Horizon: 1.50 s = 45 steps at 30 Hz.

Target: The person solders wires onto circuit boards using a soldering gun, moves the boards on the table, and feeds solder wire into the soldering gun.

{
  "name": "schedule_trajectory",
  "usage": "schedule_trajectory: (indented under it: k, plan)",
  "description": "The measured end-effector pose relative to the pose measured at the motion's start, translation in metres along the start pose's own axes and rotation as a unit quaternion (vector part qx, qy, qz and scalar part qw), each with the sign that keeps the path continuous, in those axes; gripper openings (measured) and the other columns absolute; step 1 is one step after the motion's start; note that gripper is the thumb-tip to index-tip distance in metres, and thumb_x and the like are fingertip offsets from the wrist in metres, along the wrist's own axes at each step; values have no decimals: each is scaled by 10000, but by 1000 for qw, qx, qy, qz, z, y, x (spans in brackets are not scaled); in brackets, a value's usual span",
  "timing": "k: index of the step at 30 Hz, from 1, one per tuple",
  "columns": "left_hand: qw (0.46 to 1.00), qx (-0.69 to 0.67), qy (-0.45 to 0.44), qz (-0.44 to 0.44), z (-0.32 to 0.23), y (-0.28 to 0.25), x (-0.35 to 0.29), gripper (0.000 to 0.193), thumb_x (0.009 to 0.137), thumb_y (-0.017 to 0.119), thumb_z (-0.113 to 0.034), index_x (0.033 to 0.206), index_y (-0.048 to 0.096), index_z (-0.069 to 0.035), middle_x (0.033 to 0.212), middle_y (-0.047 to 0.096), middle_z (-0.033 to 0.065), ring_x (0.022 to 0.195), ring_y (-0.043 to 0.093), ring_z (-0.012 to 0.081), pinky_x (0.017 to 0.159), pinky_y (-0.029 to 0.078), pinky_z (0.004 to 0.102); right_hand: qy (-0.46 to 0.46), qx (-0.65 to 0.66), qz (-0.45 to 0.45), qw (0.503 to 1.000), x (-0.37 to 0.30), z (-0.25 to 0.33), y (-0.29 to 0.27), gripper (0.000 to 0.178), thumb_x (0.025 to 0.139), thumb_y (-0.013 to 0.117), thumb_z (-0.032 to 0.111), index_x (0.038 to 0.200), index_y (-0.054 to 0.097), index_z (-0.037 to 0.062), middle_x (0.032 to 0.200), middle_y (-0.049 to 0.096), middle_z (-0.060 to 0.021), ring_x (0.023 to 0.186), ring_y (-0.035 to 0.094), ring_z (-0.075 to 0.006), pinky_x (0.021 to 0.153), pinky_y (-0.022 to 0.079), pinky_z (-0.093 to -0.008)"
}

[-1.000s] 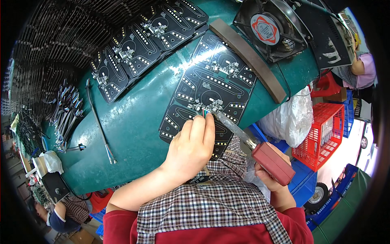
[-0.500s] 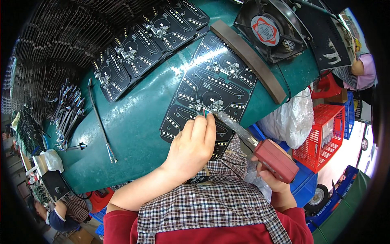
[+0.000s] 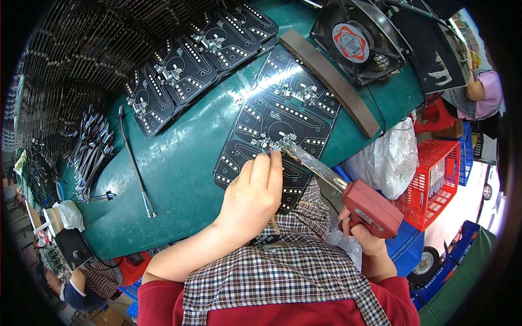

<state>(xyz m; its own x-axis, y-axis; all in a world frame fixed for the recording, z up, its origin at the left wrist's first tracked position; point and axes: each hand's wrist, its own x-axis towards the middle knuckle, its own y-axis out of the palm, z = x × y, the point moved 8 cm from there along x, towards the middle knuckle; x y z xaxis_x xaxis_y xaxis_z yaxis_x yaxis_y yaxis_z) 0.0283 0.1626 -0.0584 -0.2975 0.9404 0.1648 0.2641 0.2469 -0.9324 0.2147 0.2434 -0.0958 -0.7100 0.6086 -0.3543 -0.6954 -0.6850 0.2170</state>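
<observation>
A black circuit board panel (image 3: 234, 154) with rows of small white LEDs lies before me on the green table. Fingertips of my left hand (image 3: 251, 191) are pinched together at the small metal parts in its middle. They hold thin coloured wires (image 3: 273, 150), mostly covered by the fingers. My right hand (image 3: 365, 234) is wrapped round the grip of a red soldering gun (image 3: 374, 208). Its long, stained barrel (image 3: 318, 169) points up and left, with the tip close by my left fingertips. Whether the tip touches the board cannot be made out.
A dark curved bar (image 3: 331, 84) lies along the panel's far right edge, with a black fan (image 3: 361, 43) behind it. More boards (image 3: 190, 79) sit at the back left. Cable bundles (image 3: 92, 152) and a loose cable (image 3: 135, 163) are leftward. A red crate (image 3: 429, 185) stands right.
The soldering gun's body has shifted slightly right and up, and its tip has moved a little. My left hand has drifted slightly left, still pinching at the same spot.
</observation>
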Motion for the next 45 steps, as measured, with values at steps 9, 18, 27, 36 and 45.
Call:
schedule_trajectory:
  k: [9,18,27,36,45]
  plan:
    - [1000,8,0,6,-1,-1,1,478,651,568,22,1125,530,69,898,482,113,795,549,227,619,505,280,2,-116,6,993,2,1,-4,707,691,762,193,1261,443,-78,859,630,-55,708,575,-79,645,461,-211]
    - [1000,19,0,11,-1,0,2,469,650,571,16,1115,537,69,892,481,111,797,548,222,618,504,273,-9,-81,-4,997,7,11,4,697,693,752,188,1254,444,-88,936,658,-105,621,543,-80,601,445,-211]
    - [1000,15,-2,11,0,-3,2,467,657,569,17,1121,538,62,887,484,103,779,548,213,601,501,268,-29,-67,-3,997,6,8,1,727,705,760,224,1265,425,-96,915,661,-109,572,509,-53,554,418,-186]
    - [999,14,-16,25,2,1,-1,483,675,579,7,1152,518,58,822,468,88,701,551,210,565,490,281,-27,-82,15,996,10,11,4,714,712,749,219,1261,427,-103,921,664,-115,572,516,-57,566,429,-201]
    - [1000,8,-14,24,3,1,1,489,664,565,20,1148,515,68,810,457,89,713,546,214,566,485,286,-21,-156,33,987,14,18,5,698,714,743,218,1255,435,-97,1001,649,-152,871,629,-168,799,474,-279]
